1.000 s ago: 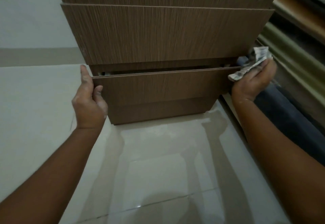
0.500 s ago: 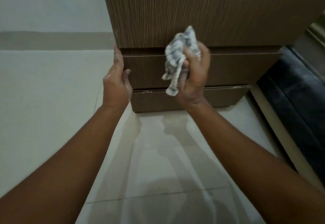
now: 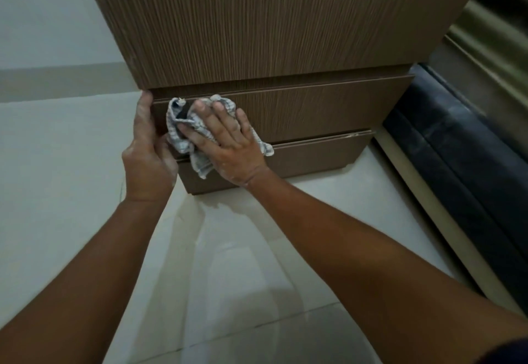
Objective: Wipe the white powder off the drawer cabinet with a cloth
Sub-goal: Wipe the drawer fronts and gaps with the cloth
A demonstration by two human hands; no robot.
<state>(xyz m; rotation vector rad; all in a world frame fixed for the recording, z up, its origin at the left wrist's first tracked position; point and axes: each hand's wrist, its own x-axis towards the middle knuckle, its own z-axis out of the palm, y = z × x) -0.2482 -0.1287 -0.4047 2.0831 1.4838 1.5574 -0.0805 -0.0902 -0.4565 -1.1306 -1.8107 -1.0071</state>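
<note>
The drawer cabinet is a brown wood-grain unit standing on a pale tiled floor, seen from above and in front. Its large upper drawer front overhangs two narrower fronts below: a middle drawer front and a bottom drawer front. The right hand lies flat, palm down, against the left part of the middle drawer front, with the fingers extended and slightly spread. Under this hand is the cloth, a crumpled white-and-grey checked rag pressed against the drawer face; its folds show beyond the fingertips, to the left of the thumb and below the palm, where a corner hangs over the seam onto the bottom drawer front. The left hand grips the left edge of the middle drawer front, thumb up along the corner just under the overhang, the other fingers curled around the edge and mostly hidden. Faint white powder marks show on the left hand. Whether any powder lies on the cabinet faces cannot be told. To the right of the cabinet, near its side, lies a dark padded object along the floor.
</note>
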